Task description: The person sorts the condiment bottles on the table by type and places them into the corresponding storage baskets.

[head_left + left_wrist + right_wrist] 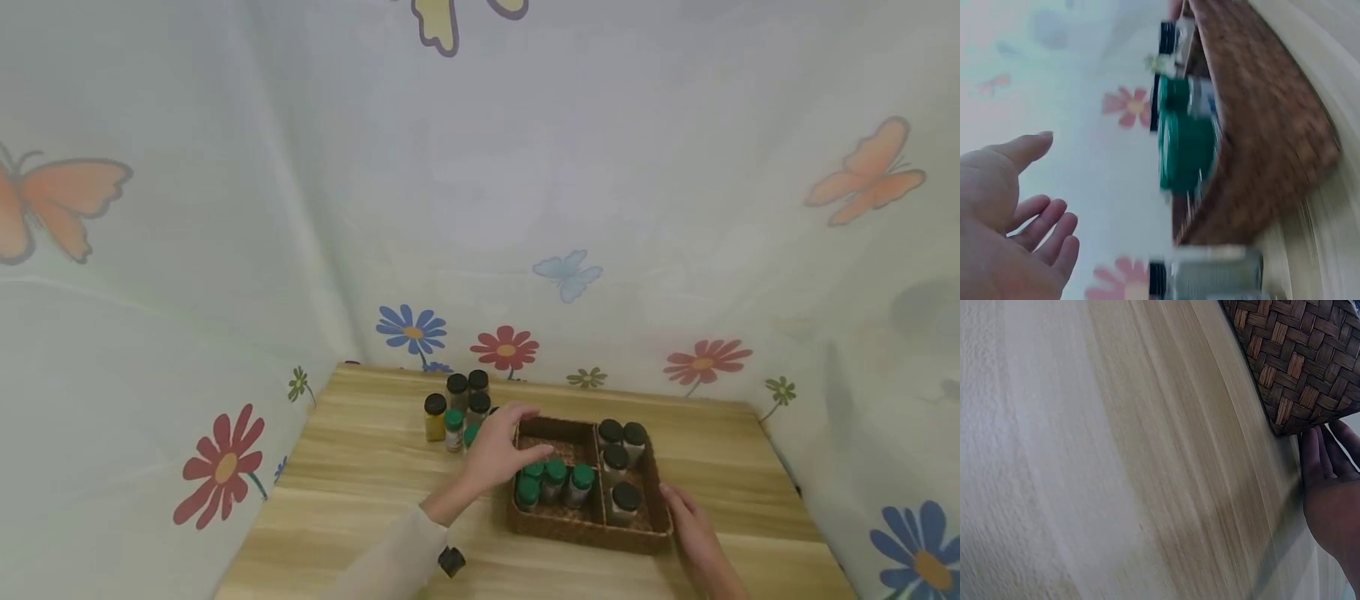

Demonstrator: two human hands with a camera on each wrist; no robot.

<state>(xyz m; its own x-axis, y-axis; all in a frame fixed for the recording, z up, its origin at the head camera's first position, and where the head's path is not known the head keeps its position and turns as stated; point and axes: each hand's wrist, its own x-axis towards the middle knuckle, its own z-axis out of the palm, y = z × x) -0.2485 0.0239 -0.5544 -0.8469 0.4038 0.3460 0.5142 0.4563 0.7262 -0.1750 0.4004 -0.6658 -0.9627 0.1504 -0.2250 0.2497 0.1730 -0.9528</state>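
A brown woven basket (pixel 573 531) with compartments stands on the table. Several green-capped jars (pixel 555 471) fill its front left compartment; several black-capped jars (pixel 625 497) stand in the right one. The back left compartment (pixel 558 446) holds nothing. My left hand (pixel 495 450) hovers over the basket's left edge, thumb and fingers spread and nothing between them; the left wrist view shows this hand (pixel 1019 219) bare too. Against the basket's right side rests my right hand (pixel 693 533). Its fingers (pixel 1312 456) look extended beside the woven wall (pixel 1297 362) in the right wrist view.
Left of the basket, behind my left hand, several more jars cluster: a yellow-filled one (pixel 435 419), a green-capped one (pixel 453 429) and black-capped ones (pixel 457 392). A small black object (pixel 452 561) shows by the left sleeve. Printed curtains (pixel 600 167) enclose the table.
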